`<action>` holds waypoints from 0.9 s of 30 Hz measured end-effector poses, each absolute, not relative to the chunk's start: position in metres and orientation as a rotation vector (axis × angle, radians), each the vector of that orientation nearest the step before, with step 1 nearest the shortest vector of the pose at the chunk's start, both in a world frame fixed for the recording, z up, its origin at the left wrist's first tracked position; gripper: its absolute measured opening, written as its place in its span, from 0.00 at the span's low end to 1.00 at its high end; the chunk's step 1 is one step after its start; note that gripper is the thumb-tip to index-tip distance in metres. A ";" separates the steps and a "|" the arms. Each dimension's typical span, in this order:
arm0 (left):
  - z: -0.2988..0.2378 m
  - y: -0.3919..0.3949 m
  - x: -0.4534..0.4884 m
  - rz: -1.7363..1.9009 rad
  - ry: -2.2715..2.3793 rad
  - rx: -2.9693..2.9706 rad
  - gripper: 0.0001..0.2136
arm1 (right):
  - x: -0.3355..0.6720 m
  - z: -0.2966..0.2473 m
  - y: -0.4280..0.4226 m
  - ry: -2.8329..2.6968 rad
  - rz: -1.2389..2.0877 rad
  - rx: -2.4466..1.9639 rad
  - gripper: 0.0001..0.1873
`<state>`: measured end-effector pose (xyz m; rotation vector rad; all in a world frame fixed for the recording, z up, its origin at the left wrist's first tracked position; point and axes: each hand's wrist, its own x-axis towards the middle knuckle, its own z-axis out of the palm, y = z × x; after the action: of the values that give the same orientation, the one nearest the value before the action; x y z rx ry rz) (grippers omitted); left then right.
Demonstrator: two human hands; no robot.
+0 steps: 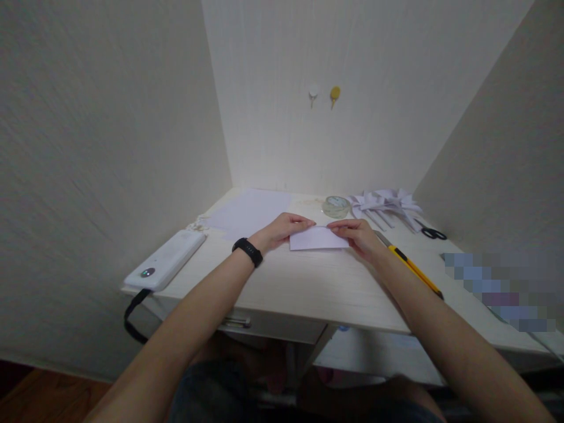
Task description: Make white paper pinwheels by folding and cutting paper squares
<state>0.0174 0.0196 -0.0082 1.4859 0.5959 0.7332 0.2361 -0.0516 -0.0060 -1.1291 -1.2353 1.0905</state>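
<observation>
A small white sheet of paper (pixel 318 239) lies over the middle of the desk, its upper edge slightly bowed. My left hand (pixel 284 228) pinches the paper at its upper left, thumb and fingers pressed together. At the upper right corner my right hand (pixel 356 234) grips the same paper between thumb and fingers. A black watch band (pixel 248 251) is around my left wrist. Close to my right forearm lies a yellow and black utility knife (pixel 414 270). Behind the hands rests a roll of clear tape (pixel 335 205).
Larger white sheets (pixel 251 208) lie at the back left of the desk (pixel 282 288). Several folded paper pieces (pixel 383 205) and black-handled scissors (pixel 434 233) are at the back right. A white power bank (pixel 167 258) with a black cable sits at the left edge. Walls enclose three sides.
</observation>
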 end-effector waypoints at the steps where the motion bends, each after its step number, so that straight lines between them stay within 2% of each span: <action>1: -0.008 0.020 0.017 0.701 0.592 1.485 0.18 | 0.236 -0.006 -0.052 -1.237 1.086 -1.131 0.13; 8: -0.006 0.018 0.017 0.701 0.659 1.528 0.11 | 0.238 -0.007 -0.051 -1.254 1.125 -1.124 0.14; 15: -0.004 0.015 0.024 0.803 0.716 1.624 0.08 | 0.233 -0.006 -0.053 -1.237 1.163 -1.133 0.22; 23: -0.002 0.015 0.023 0.732 0.771 1.802 0.10 | 0.234 -0.010 -0.049 -1.281 1.098 -1.181 0.16; 27: -0.001 0.014 0.022 0.730 0.756 1.779 0.10 | 0.235 -0.009 -0.049 -1.273 1.117 -1.176 0.16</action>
<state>0.0220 0.0143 -0.0013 1.7788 0.7565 0.7298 0.2346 -0.0493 -0.0089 -1.1763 -1.2730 1.1171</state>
